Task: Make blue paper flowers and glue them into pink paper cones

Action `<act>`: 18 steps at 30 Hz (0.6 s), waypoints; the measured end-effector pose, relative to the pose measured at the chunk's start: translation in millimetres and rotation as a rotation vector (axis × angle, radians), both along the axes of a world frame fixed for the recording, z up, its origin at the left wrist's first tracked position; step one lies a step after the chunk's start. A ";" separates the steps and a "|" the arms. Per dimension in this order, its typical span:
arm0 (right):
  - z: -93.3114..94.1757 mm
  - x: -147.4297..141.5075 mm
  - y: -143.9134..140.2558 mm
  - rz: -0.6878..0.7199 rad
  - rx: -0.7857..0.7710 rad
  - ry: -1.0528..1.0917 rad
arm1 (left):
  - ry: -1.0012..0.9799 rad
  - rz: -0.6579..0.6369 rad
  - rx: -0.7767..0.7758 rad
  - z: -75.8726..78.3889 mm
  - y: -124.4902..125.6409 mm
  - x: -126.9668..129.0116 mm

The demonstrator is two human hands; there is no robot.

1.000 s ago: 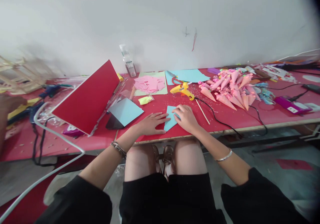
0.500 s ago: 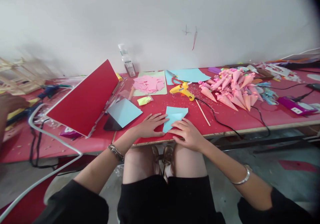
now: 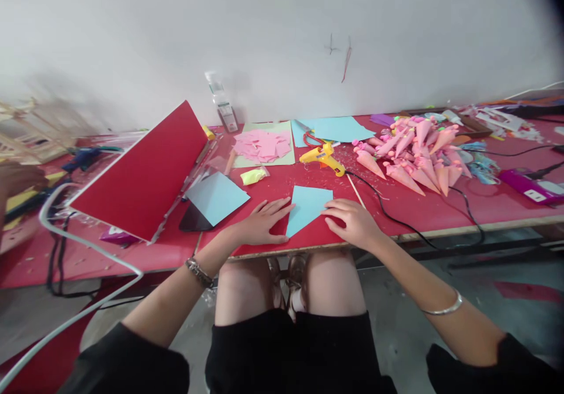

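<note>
A light blue sheet of paper [image 3: 308, 206] lies flat on the red table in front of me, its near right edge running in a straight slant. My left hand [image 3: 264, 222] rests at the paper's left edge, fingers stretched out and thumb apart. At the right edge, the fingertips of my right hand [image 3: 350, 221] touch the paper, slightly bent, with the thumb away from them. Left of my hands, another blue sheet [image 3: 219, 197] partly covers a dark flat object [image 3: 194, 218]. A small bright yellow packet [image 3: 254, 175] sits just beyond my left hand.
A yellow glue gun [image 3: 324, 158] with a black cord lies beyond the paper. Pink paper pieces [image 3: 264, 146] are behind it; many pink cones [image 3: 418, 153] pile up at right. A red board [image 3: 145, 177] stands tilted at left. Another person's hand [image 3: 17, 179] shows at the far left.
My right hand has moved right, off the middle of the paper to its right edge. The raised fold seen on the paper before no longer shows. My left hand stays about where it was.
</note>
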State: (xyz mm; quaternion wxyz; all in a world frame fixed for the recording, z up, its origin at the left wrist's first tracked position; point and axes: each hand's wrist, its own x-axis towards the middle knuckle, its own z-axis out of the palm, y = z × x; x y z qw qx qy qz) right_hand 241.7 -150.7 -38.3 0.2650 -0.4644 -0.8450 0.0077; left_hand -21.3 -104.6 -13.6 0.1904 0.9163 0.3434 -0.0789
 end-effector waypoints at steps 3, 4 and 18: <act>-3.1 11.4 3.3 -0.059 0.028 -0.021 | -0.027 -0.019 -0.018 1.1 1.6 -1.7; -3.8 14.6 4.1 -0.075 0.034 -0.030 | -0.041 -0.024 -0.025 1.5 2.1 -2.2; -0.9 14.7 1.1 -0.083 -0.019 -0.065 | -0.238 0.061 -0.077 7.4 -1.1 -8.3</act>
